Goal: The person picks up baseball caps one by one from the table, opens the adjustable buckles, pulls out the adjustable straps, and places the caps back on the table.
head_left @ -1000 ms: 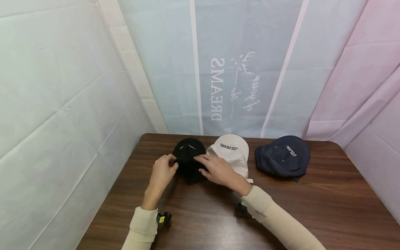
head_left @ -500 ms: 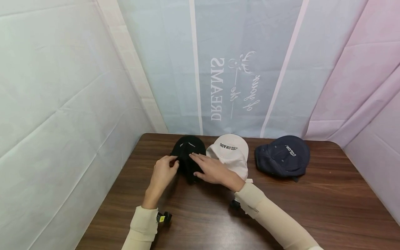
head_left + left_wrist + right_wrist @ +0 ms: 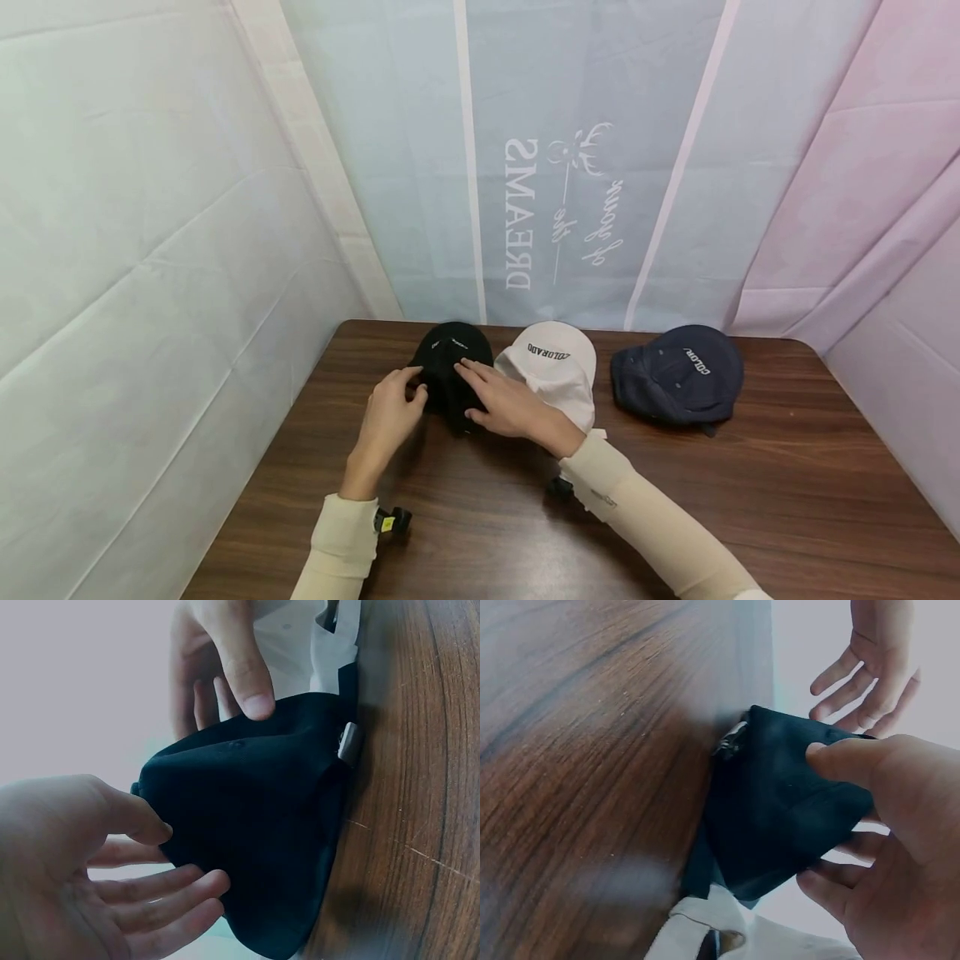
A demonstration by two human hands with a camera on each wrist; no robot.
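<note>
A black cap [image 3: 451,379] with light lettering lies on the wooden table at the left of a row, its crown creased. My left hand [image 3: 390,408] is at the cap's left side. In the left wrist view the left thumb [image 3: 154,825] is right at the cloth's edge, the other fingers loosely extended along it. My right hand [image 3: 513,404] rests on the crown's right side with fairly straight fingers. In the right wrist view its thumb [image 3: 836,761] lies on the dark cloth, and its other fingers are partly hidden behind the crown.
Right beside the black cap sits a white cap [image 3: 558,367] lettered COLORADO, partly under my right hand. Farther right lies a navy cap [image 3: 675,375]. Printed fabric [image 3: 562,100] hangs behind the table's far edge [image 3: 517,327], and a pale sheet [image 3: 150,292] hangs at left.
The black cap has shifted slightly toward the far edge, showing more brim. My right hand has moved left over its crown. The left thumb and forefinger have spread a little.
</note>
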